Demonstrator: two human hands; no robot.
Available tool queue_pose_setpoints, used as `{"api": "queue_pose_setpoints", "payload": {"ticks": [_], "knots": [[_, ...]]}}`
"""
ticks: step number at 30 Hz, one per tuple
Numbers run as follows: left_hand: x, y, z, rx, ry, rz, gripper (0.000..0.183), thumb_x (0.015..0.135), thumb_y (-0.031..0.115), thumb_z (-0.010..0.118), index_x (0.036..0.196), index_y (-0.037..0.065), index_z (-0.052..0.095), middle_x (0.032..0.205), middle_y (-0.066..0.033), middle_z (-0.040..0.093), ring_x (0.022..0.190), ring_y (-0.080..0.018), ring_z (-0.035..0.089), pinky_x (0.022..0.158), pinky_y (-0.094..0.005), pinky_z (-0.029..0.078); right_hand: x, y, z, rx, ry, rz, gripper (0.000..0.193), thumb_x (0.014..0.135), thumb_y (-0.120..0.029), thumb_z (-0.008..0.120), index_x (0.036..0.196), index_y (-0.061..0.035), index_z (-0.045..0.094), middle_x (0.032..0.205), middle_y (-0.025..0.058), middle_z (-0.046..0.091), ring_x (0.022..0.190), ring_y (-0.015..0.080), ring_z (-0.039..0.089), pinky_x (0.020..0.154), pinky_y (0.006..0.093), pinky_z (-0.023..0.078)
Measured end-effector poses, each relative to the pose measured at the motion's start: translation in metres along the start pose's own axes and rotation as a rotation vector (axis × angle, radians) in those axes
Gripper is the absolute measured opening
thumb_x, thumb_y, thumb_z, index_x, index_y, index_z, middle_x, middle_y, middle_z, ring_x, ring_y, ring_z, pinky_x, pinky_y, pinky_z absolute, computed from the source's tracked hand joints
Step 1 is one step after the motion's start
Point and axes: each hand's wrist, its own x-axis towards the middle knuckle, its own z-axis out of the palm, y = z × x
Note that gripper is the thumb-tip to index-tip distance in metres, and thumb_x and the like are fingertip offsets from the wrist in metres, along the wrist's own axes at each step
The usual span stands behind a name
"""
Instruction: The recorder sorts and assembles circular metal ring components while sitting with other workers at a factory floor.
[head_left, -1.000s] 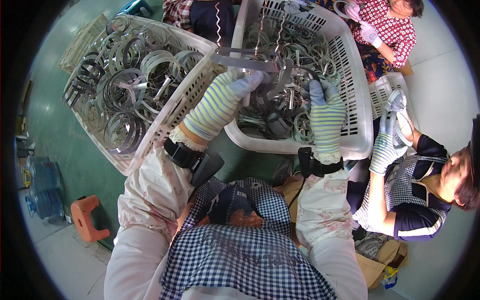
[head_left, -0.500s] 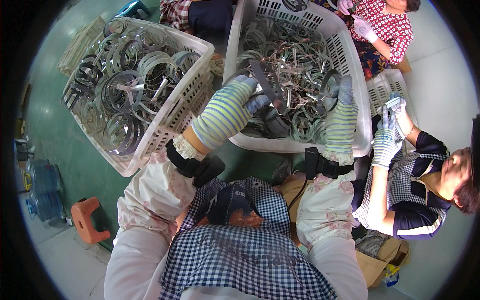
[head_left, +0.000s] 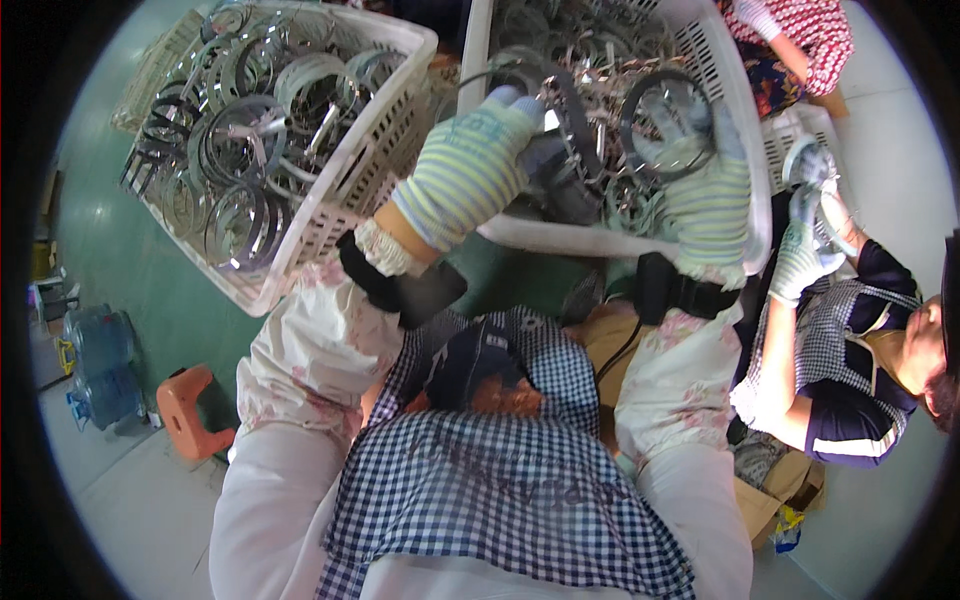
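My left hand [head_left: 470, 172], in a striped knit glove, is closed on dark metal band clamps [head_left: 575, 125] at the near side of the middle crate. A curved band stretches from its fingertips, and exactly how many it holds is hard to tell. At the crate's right side, my right hand [head_left: 706, 195], gloved alike, has a round dark band clamp [head_left: 627, 127] at its fingers. Some of those fingers show through the ring, and the clamp stands upright facing me. Under both hands the white plastic crate [head_left: 560, 238] holds a tangled heap of metal band clamps [head_left: 640, 45].
A second white crate [head_left: 262, 290], heaped with ring clamps, stands on my left. An orange stool [head_left: 190, 410] and blue water bottles [head_left: 100, 365] are farther left. A co-worker [head_left: 850, 380] at right handles a metal ring. Another person in red print [head_left: 815, 45] sits beyond.
The view has shifted, so crates appear higher. My left hand's bands have turned. By my right hand, the ring now stands raised and facing me, and its fingers have spread.
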Motion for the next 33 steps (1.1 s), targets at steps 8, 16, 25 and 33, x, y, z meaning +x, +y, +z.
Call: {"api": "queue_pose_setpoints", "payload": {"ticks": [8,16,25,33], "knots": [[0.0,-0.002,0.001,-0.05,-0.174,0.008,0.026,0.087,0.023,0.068,0.105,0.005,0.066,0.098,-0.0194,0.065,0.091,-0.0378,0.063,0.077,-0.0423,0.052,0.0,0.004,-0.009,0.167,-0.41,0.04,0.03,0.102,-0.028,0.049,0.109,-0.0045,0.066,0.135,0.0143,0.055,0.128,0.0432,0.046,0.106,0.0664,0.035],[-0.003,-0.005,-0.001,-0.024,0.0,-0.023,0.026,0.087,0.024,0.067,0.105,0.005,0.065,0.1,-0.017,0.065,0.089,-0.0369,0.063,0.074,-0.041,0.052,-0.003,-0.001,-0.013,0.011,-0.038,-0.088,0.03,0.103,-0.026,0.047,0.117,-0.0032,0.061,0.136,0.0153,0.054,0.126,0.0394,0.049,0.106,0.0628,0.035],[0.002,0.001,0.0,0.048,-0.003,0.043,0.029,0.086,0.023,0.067,0.109,0.007,0.062,0.097,-0.0163,0.062,0.08,-0.034,0.064,0.066,-0.0413,0.051,-0.014,0.008,0.023,0.053,-0.082,-0.074,0.026,0.091,-0.032,0.068,0.102,-0.0087,0.063,0.111,0.0066,0.064,0.121,0.0359,0.052,0.101,0.0616,0.041],[-0.004,-0.002,-0.003,0.079,-0.157,0.046,0.025,0.085,0.02,0.065,0.106,0.008,0.059,0.103,-0.0175,0.061,0.081,-0.0364,0.065,0.069,-0.0429,0.054,-0.033,0.01,0.039,-0.053,-0.123,-0.112,0.025,0.094,-0.036,0.063,0.106,-0.0137,0.065,0.111,-0.002,0.066,0.119,0.0256,0.054,0.099,0.0523,0.045]]}}
